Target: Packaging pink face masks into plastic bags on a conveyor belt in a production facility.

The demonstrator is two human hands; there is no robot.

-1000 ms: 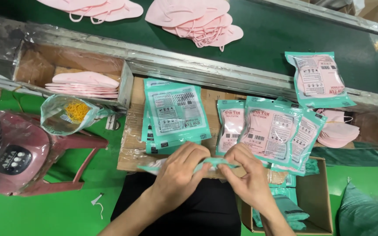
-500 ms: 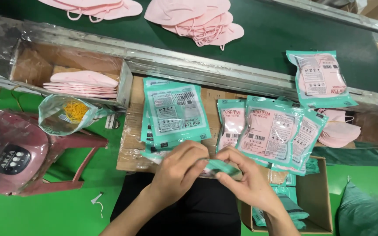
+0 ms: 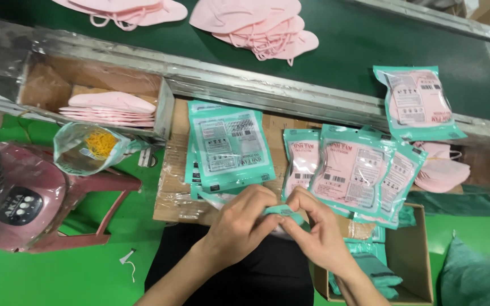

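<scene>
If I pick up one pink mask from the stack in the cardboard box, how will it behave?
The pink mask is probably floppy: it looks like thin folded fabric, with loose ear loops showing on the masks on the green belt. It seems light, being flat and thin. It lies in a stack, so neighbours may slide along with it.

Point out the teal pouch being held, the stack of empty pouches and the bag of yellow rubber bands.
teal pouch (image 3: 283, 213), head view, folded strip between the fingertips.
stack of empty pouches (image 3: 229, 144), head view, top pouch's clear panel.
bag of rubber bands (image 3: 89, 148), head view, clear plastic front.
</scene>
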